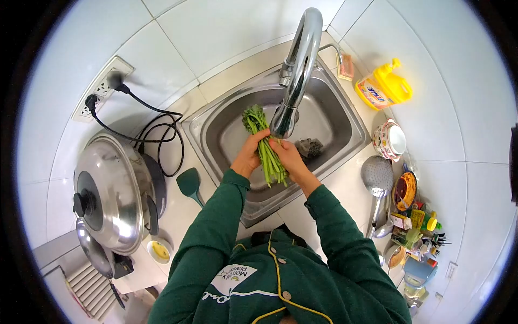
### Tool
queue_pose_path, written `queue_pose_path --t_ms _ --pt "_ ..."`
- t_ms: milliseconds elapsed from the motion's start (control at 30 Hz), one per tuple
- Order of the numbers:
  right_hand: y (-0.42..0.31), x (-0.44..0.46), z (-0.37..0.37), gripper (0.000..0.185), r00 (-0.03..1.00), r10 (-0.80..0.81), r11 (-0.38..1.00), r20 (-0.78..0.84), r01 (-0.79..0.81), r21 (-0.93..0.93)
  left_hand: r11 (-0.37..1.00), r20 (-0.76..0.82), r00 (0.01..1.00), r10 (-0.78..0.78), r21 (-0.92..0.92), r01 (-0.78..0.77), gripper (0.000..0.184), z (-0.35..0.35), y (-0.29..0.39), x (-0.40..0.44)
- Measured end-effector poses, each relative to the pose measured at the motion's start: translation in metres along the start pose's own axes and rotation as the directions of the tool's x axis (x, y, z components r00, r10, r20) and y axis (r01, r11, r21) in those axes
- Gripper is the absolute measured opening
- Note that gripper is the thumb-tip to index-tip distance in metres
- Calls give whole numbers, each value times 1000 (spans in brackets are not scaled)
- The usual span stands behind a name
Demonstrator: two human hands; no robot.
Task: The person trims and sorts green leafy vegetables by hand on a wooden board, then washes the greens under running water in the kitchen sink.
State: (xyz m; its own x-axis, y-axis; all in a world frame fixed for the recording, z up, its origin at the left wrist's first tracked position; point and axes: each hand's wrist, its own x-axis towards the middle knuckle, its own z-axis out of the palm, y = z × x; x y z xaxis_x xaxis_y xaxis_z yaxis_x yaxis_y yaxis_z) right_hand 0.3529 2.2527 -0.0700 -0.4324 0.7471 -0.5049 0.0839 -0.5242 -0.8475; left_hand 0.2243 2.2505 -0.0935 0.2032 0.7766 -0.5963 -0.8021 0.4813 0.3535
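Observation:
Over the sink I hold a bunch of leafy green-stalked vegetables with both hands. Its dark leaves point toward the back of the basin and the cut stalk ends toward me. My left hand is closed around the bunch on its left side. On the other side, my right hand grips it too, the thumb lying along the stalks. The curved chrome faucet ends just above my right hand, and whether water runs is unclear. A grey, crumpled scouring pad lies in the basin right of my hand.
Left of the sink are a green spatula, a large lidded steamer pot, power cords and a small bowl. To the right stand a yellow detergent jug, stacked bowls, a skimmer and several seasonings.

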Motion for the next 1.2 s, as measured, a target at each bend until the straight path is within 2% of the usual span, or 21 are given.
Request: queue_pose_path --t_ms 67,200,267,300,333,400,433,500,533,600,733,800,833,900,933,1000,1033,1100,1200 --pt "-6 -3 2 29 991 135 929 -5 -125 350 997 15 1000 -21 -70 22 15 3 5 -7" --pt "-20 -14 5 27 979 204 888 29 -198 415 1000 -21 1000 18 -22 -18 15 7 8 -11" --pt "-13 -13 4 29 999 7 995 -45 -2 99 1000 11 1000 -9 -30 10 16 0 8 -4" --pt "-5 -7 2 32 993 -65 996 -99 70 48 999 25 1000 -9 -31 9 16 -1 8 -3" --pt "1 -6 -3 32 993 -66 996 -99 71 48 1000 25 1000 -8 -30 9 16 -2 8 -3" --pt "-13 -14 -7 31 995 101 947 -3 -95 305 1000 6 1000 -26 -3 26 16 9 11 -14" --pt "-18 -17 -5 31 995 101 948 -3 -96 305 1000 6 1000 -26 -4 26 16 7 11 -12" --pt "-23 -19 -1 28 998 26 986 -48 -18 168 999 18 999 -33 -19 33 16 5 10 -6" --pt "-23 -17 -2 28 998 26 986 -49 -18 167 999 19 999 -34 -19 34 16 4 9 -3" --pt "-17 -9 -4 25 995 -4 1000 -102 2 -16 998 -24 1000 1 -57 -2 15 5 9 -2" --pt "-4 1 -8 24 994 19 993 -105 -6 121 995 18 999 50 -82 -49 14 7 9 0" --pt "-8 1 -7 26 990 116 971 -78 -97 218 987 -71 986 148 -53 -152 13 10 7 -1" --pt "-8 1 -4 26 990 116 971 -80 -97 219 987 -70 987 146 -53 -150 13 11 7 0" --pt "-7 -1 4 29 996 -17 999 86 21 -44 994 -120 987 109 29 -106 14 12 6 3" --pt "-9 -2 1 29 996 -17 999 85 21 -43 994 -120 987 107 30 -105 14 12 6 4" --pt "-19 -4 -10 35 968 170 975 187 -192 109 994 -121 988 93 -50 -100 14 10 8 8" --pt "-23 -6 -13 35 967 168 975 192 -191 110 993 -124 988 97 -48 -104 14 7 9 8" --pt "-31 -10 -20 41 921 188 898 340 -302 320 999 -91 995 28 -35 -31 15 5 11 10" --pt "-28 -25 -18 37 944 95 880 315 -228 416 986 -76 992 102 -127 -111 14 -4 6 25"
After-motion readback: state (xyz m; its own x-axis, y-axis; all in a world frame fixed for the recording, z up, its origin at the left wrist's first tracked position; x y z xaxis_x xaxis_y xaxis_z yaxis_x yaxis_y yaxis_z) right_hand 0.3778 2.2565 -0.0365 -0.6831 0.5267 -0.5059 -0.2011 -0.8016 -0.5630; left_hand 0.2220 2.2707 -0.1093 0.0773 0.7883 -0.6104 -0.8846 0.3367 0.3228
